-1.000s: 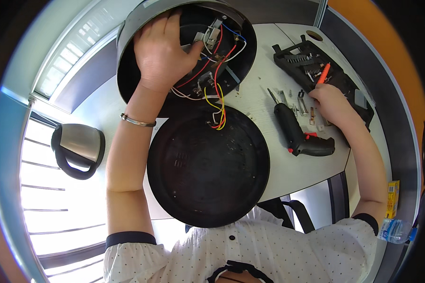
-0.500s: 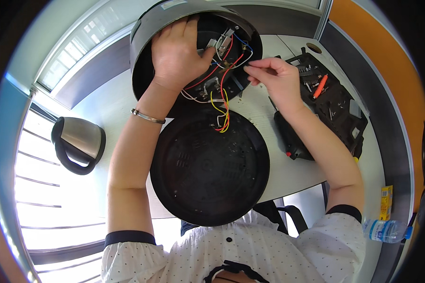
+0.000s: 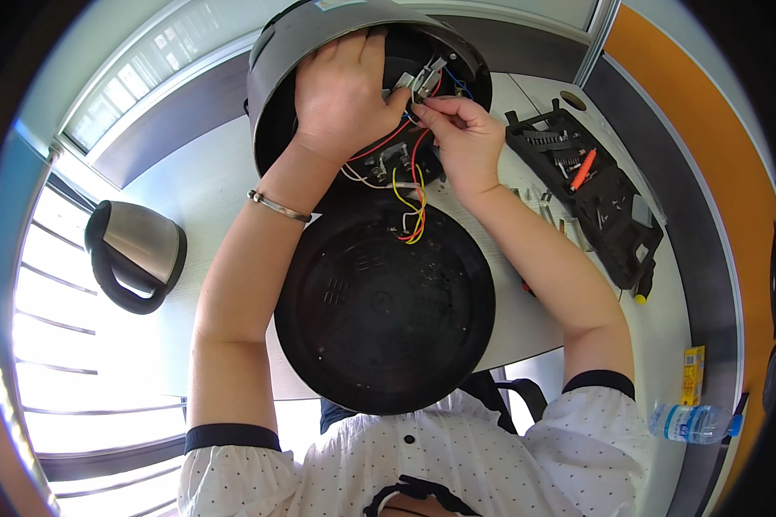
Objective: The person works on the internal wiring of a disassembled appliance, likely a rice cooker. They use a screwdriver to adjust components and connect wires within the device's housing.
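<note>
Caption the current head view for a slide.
Left hand inside an open housing, right hand at its wiring, round black cover in front, open tool case to the right.

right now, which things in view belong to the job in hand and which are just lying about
Apparently in the job:
round grey housing, left hand inside
coloured wires, right hand near them
round black cover
open bit case

Apparently lying about:
stainless-steel kettle
plastic water bottle
small yellow box

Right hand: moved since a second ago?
Yes, leftward: the right hand was at the black tool case; now it is well left of that, fingers close to the metal bracket in the round housing.
</note>
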`<state>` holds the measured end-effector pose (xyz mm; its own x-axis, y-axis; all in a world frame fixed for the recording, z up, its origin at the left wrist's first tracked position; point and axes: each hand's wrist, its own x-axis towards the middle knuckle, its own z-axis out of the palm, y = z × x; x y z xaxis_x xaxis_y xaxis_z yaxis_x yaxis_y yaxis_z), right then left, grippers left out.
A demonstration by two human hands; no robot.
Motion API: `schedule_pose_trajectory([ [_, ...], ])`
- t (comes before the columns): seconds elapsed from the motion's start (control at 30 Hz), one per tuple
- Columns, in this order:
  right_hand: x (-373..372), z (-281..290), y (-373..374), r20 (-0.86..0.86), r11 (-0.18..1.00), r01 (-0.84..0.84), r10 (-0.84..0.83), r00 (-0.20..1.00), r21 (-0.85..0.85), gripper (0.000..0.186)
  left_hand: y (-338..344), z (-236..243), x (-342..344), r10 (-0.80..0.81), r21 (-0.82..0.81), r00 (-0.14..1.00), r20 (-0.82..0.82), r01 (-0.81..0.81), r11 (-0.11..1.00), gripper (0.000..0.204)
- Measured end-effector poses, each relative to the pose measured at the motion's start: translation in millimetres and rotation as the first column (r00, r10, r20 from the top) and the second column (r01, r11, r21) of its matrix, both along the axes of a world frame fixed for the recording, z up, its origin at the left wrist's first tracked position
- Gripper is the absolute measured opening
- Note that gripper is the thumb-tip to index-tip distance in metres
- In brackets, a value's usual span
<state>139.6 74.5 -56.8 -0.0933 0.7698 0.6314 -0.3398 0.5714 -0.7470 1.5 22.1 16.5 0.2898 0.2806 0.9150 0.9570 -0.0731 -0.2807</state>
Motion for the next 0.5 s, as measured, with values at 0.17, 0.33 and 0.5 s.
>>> schedule_pose_trajectory([
  [0.17, 0.8, 1.2, -3.3, 0.042, 0.999, 0.025, -0.024, 0.999, -0.046, 0.009, -0.8, -0.3, -0.8, 0.022, 0.005, 1.000, -0.007, -0.022, 1.000, 0.056],
  [0.33, 3.6, 3.0, -2.4, -0.054, 0.986, -0.114, 0.108, 0.993, -0.120, 0.006, -0.9, -0.5, -1.2, 0.026, 0.005, 1.000, -0.008, -0.026, 1.000, 0.056],
  [0.5, 1.8, 0.3, 4.5, -0.071, 0.991, -0.112, 0.107, 0.992, -0.074, 0.006, -1.2, -0.6, -0.2, 0.038, -0.020, 0.999, 0.001, -0.038, 0.999, 0.057],
])
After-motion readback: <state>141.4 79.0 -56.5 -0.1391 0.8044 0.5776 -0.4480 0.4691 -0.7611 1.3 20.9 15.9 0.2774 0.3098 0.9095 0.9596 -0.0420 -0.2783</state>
